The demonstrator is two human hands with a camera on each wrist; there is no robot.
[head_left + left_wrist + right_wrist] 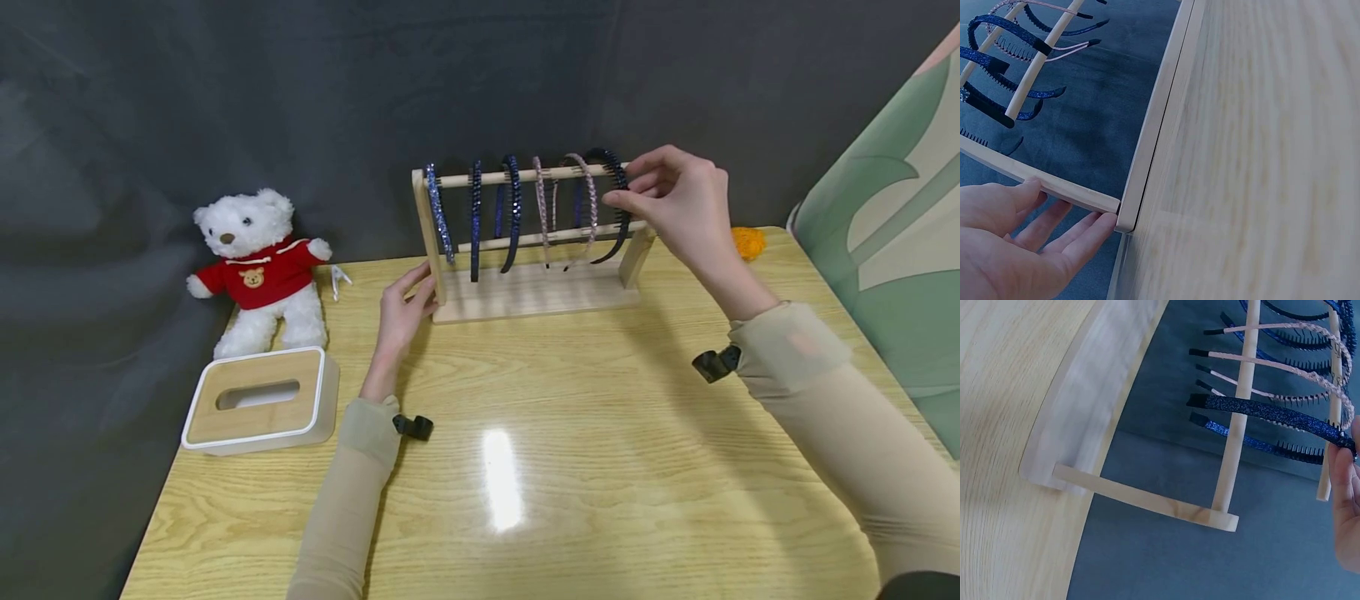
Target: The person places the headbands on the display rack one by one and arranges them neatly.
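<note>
A wooden headband rack (536, 293) stands at the back of the table, with several glittery blue, dark and pink headbands hanging on its two bars. My left hand (403, 310) holds the rack's left upright near the base; the left wrist view has the thumb on one side of the wood and the fingers (1088, 240) on the other. At the right end of the upper bar, my right hand (686, 200) pinches a dark glittery headband (1272, 414) between thumb and fingers. That headband still hangs over the bar. The right hand is partly cut off in the right wrist view.
On the left, a white teddy bear (255, 279) in a red top sits behind a tissue box (255, 425) with a wooden lid. A small white clip-like thing (339, 282) lies beside the bear. An orange ball (748, 242) sits at back right. Dark cloth (337, 108) hangs behind.
</note>
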